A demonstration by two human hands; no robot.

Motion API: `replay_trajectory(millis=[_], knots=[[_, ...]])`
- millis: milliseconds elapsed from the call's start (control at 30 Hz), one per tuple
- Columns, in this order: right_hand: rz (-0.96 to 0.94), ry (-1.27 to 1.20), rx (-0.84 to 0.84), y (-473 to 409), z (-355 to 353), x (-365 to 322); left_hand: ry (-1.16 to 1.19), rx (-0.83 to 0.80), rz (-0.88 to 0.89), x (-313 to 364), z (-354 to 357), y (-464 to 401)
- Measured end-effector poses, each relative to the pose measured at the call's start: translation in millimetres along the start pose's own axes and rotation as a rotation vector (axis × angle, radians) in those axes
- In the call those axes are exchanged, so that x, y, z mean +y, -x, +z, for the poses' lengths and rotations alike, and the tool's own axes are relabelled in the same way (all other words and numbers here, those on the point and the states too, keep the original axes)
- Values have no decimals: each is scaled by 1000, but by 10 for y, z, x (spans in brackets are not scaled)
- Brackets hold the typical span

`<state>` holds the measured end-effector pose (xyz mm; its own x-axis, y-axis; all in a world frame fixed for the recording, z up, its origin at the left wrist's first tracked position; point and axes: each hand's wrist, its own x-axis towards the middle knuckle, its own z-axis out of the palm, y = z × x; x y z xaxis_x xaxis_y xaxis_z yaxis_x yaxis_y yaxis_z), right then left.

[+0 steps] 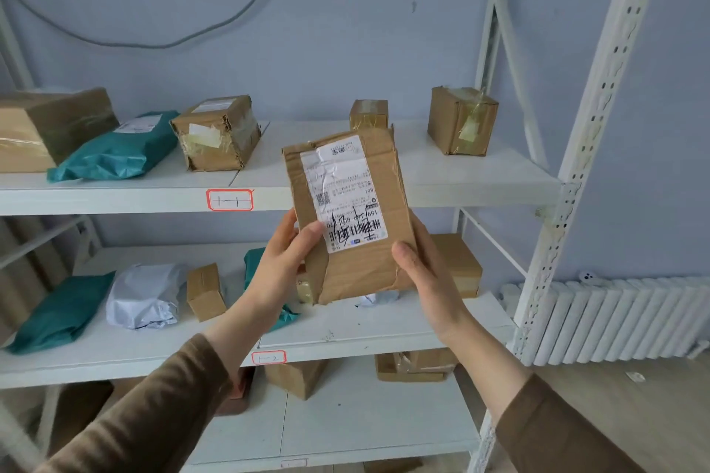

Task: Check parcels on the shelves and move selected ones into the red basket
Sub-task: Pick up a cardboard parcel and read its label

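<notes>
I hold a flat brown cardboard parcel (357,265) upright in front of the white shelves, its white shipping label with barcode and handwriting facing me. My left hand (282,261) grips its lower left edge, thumb on the front. My right hand (424,269) grips its lower right edge, thumb on the front too. The top shelf (461,180) carries several cardboard boxes and a teal bag (115,150). The middle shelf (384,330) holds teal bags, a white bag (146,296) and small boxes. No red basket is in view.
Red-framed tags marked 1-1 (229,200) and 1-2 (269,358) sit on the shelf edges. More boxes lie on the bottom shelf (345,426). A white perforated upright (576,173) stands at the right, a white radiator (614,319) behind it. A grey cable hangs on the wall.
</notes>
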<state>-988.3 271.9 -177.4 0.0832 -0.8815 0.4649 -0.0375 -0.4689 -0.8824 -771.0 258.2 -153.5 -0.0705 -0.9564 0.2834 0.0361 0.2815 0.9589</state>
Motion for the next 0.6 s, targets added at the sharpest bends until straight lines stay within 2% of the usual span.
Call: replay_trajectory(millis=[233, 400, 600], knots=[[35, -135, 66, 53, -32, -31, -18, 32, -63, 75, 132, 44], [57, -144, 90, 92, -74, -36, -45, 28, -58, 111, 208, 84], [83, -141, 87, 74, -185, -76, -37, -43, -94, 86, 222, 99]])
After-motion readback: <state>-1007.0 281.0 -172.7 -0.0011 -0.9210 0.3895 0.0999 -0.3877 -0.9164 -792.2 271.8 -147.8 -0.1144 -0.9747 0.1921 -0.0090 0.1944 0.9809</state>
